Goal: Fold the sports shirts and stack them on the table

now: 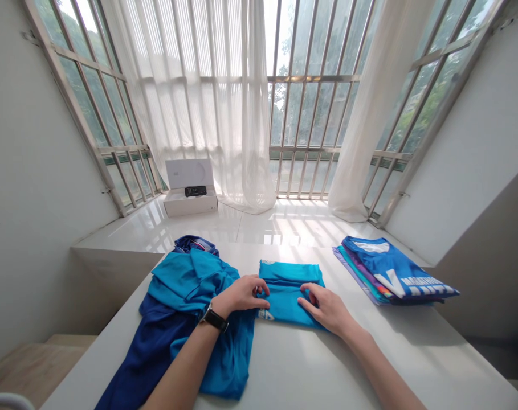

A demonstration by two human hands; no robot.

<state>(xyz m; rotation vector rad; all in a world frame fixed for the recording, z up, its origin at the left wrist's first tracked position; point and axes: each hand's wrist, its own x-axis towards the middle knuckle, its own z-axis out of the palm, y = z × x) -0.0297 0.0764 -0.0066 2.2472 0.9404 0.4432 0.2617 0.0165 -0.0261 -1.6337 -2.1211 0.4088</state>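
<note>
A teal shirt (289, 296), folded into a compact rectangle with bits of white print at its left side, lies in front of me on the white table. At its left edge is my left hand (244, 293), wearing a black watch, thumb and index finger apart over the cloth. My right hand (325, 306) rests on the right part of the same shirt, its thumb and forefinger also spread. Neither hand visibly pinches the fabric. Left of the folded shirt is a loose heap of teal cloth (192, 279) and dark blue cloth (150, 347), partly hidden behind my left forearm.
A stack of folded shirts (391, 273), blue on top, sits to the right on the table (293, 370). On the windowsill stands an open white box (190, 206) with a black object (195, 191) in it. Sheer curtains (241, 114) hang before the barred window.
</note>
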